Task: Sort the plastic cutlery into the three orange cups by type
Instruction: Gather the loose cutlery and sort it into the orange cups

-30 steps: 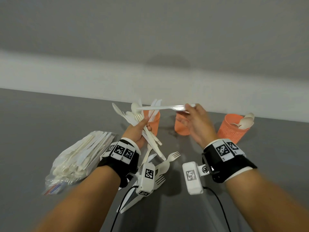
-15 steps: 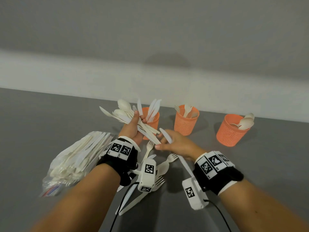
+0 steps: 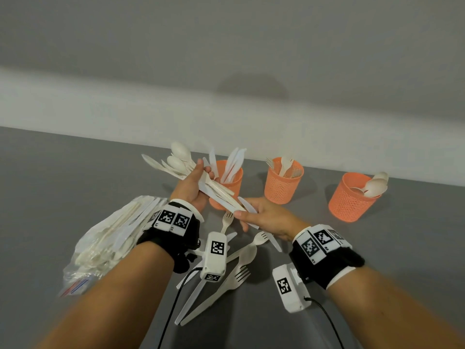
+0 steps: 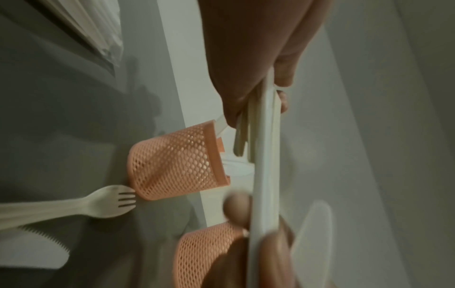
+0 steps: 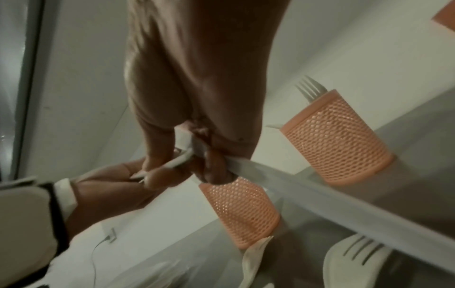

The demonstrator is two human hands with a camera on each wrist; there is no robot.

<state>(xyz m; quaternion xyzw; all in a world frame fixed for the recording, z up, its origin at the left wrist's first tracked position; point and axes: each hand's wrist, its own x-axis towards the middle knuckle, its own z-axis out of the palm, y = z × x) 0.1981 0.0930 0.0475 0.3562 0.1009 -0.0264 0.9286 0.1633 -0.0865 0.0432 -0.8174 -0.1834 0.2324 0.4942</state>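
My left hand point(image 3: 195, 187) grips a fanned bundle of white spoons and knives point(image 3: 180, 162), raised in front of the left orange cup point(image 3: 235, 178), which holds knives. My right hand point(image 3: 261, 217) sits just right of the bundle's handle ends. Its fingers are curled round a white knife point(image 3: 246, 204), and its fingertips point(image 5: 157, 165) pinch a handle end of the bundle. The middle cup point(image 3: 283, 185) holds forks. The right cup point(image 3: 352, 200) holds spoons. Loose forks point(image 3: 239, 273) and knives lie on the table under my wrists.
A clear plastic bag of cutlery point(image 3: 113, 238) lies on the grey table point(image 3: 377, 260) to the left of my left arm. A white wall runs close behind the cups. Camera cables trail from both wrists toward me.
My right hand came down and left from in front of the middle cup with the knife, ending at the bundle's handle ends. My left hand tilted the bundle slightly.
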